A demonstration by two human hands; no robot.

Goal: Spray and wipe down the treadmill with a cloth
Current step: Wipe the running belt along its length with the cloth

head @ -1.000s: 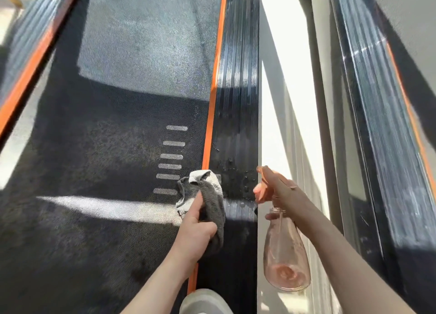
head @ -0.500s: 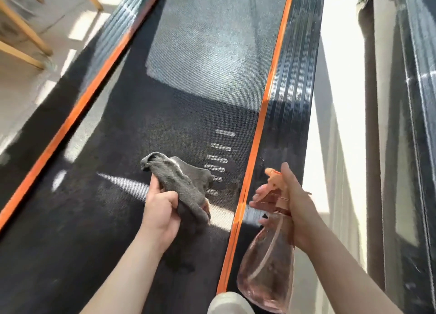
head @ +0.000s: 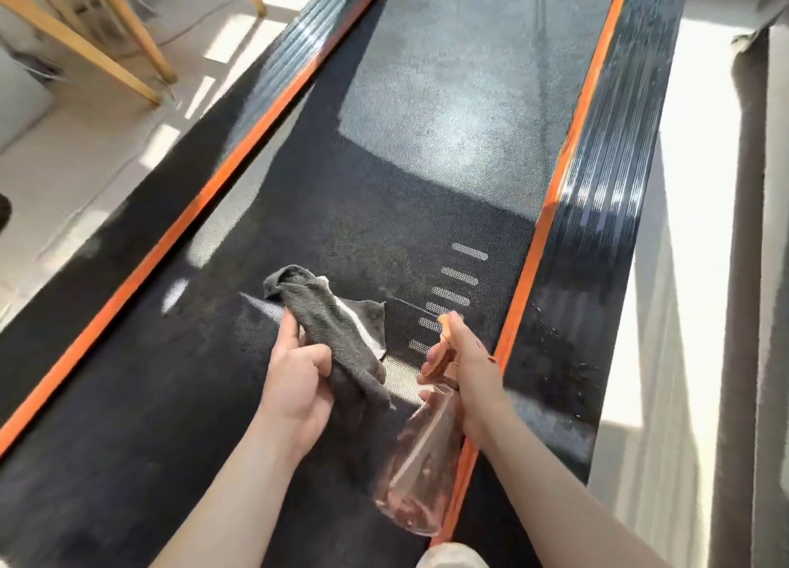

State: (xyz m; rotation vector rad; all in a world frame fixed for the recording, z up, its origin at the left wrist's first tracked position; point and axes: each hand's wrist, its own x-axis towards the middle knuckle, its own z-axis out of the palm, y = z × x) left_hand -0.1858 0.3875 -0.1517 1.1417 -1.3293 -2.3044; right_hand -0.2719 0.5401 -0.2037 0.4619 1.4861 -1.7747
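Left hand [head: 299, 379] clenches the grey cloth [head: 337, 332] above the treadmill belt [head: 384, 208] — right hand [head: 469, 375], just beside it, grips the pink spray bottle [head: 422, 469], nozzle pointing forward.

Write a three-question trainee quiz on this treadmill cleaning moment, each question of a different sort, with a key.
1. True or false: the left hand holds the grey cloth.
2. Multiple choice: the nozzle of the spray bottle in the right hand points toward
A. the wooden chair legs
B. the treadmill belt
C. the person's own arm
3. Fill in: water droplets show on the ribbed black side rail to the ______ of the belt.

Key: 1 true; 2 B; 3 right
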